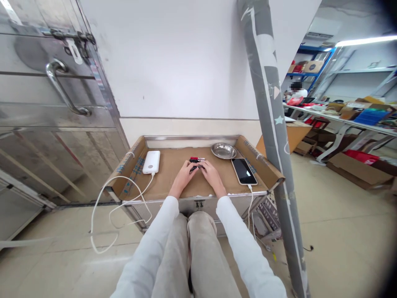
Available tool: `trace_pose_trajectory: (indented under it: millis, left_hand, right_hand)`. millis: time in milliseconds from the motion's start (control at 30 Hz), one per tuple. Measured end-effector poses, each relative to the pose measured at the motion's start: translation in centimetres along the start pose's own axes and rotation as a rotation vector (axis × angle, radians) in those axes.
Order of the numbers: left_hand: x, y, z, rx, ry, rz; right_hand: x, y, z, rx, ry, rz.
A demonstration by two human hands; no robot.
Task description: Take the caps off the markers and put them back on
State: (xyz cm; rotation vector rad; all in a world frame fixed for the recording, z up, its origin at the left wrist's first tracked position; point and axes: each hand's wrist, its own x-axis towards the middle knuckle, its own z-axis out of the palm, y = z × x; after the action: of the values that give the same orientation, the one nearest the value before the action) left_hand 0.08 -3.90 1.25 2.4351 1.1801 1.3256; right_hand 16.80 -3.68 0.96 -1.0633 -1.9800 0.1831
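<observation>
My left hand (183,174) and my right hand (211,173) rest close together on a brown cardboard-lined tray (161,188). Their fingers are curled round a small black object (194,168) held between them. Just beyond the fingertips lies a small red and black part (196,159). What exactly the black object is, I cannot make out at this size.
A white power bank (151,162) with a looping white cable (102,211) lies left of my hands. A steel bowl (223,150) and a phone (243,171) lie to the right. A grey wrapped pole (273,136) leans at right. A steel door (46,103) stands left; another person sits far back right.
</observation>
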Motion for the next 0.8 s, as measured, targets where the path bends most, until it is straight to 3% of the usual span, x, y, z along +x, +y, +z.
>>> trace_pose_trajectory:
  millis: [200, 500, 800]
  left_hand:
    - [0.2, -0.3, 0.2, -0.106, 0.205, 0.002]
    - [0.2, 0.2, -0.5, -0.112, 0.230, -0.040]
    - [0.2, 0.7, -1.0, -0.176, 0.242, -0.075]
  right_hand:
    - [-0.1, 0.8, 0.5, 0.097, -0.012, 0.039]
    - [-0.1, 1.3, 0.8, 0.144, -0.018, 0.126]
    - [0.0, 0.1, 0.1, 0.131, 0.017, 0.159]
